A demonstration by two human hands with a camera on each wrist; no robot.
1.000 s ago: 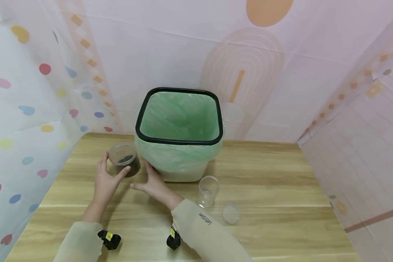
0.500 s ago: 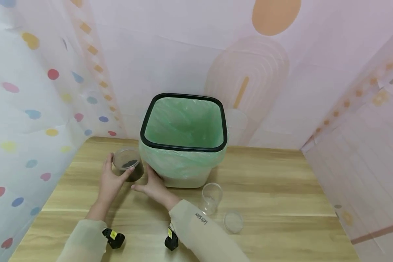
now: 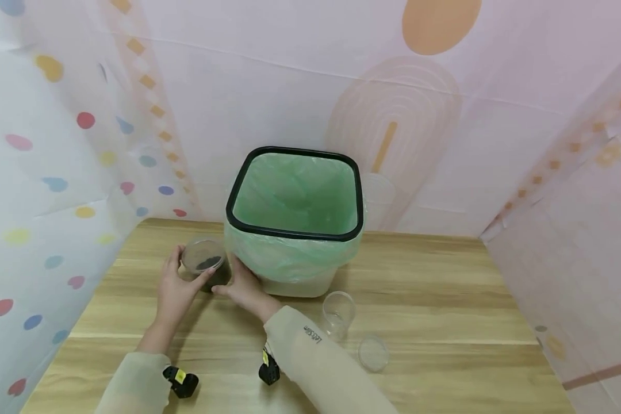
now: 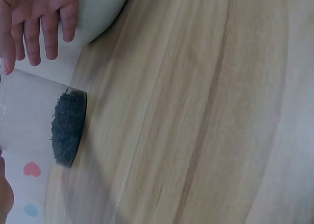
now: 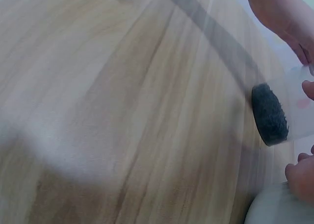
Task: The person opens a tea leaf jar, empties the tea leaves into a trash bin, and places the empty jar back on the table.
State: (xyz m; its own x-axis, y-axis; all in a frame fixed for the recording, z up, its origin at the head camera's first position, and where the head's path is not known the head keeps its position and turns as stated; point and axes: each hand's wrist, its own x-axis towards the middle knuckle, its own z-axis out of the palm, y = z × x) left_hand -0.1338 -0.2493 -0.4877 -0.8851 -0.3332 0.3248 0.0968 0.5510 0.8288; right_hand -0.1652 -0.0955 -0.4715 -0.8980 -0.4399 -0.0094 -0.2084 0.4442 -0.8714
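Observation:
A clear plastic jar (image 3: 196, 255), its lower part filled with dark, dry shreds (image 4: 67, 128) like loose tea leaves, stands at the left of the wooden table. My left hand (image 3: 175, 293) grips it, thumb on the near side and fingers around the far left side. On the jar's right, my right hand (image 3: 245, 288) reaches in with fingers extended and thumb spread, the thumb tip right by the jar's base. Just behind those fingers is a bin (image 3: 299, 287) lined with a green plastic bag (image 3: 290, 259) under a black rim.
A clear empty plastic cup (image 3: 338, 313) stands right of my right forearm, with a round clear lid (image 3: 373, 353) lying nearby on the wooden table (image 3: 434, 299). Patterned cloth walls (image 3: 269, 92) enclose the table's back and sides.
My right hand has come closer to the jar, its thumb now near the base. The left hand keeps its hold on the jar. The head view has shifted slightly.

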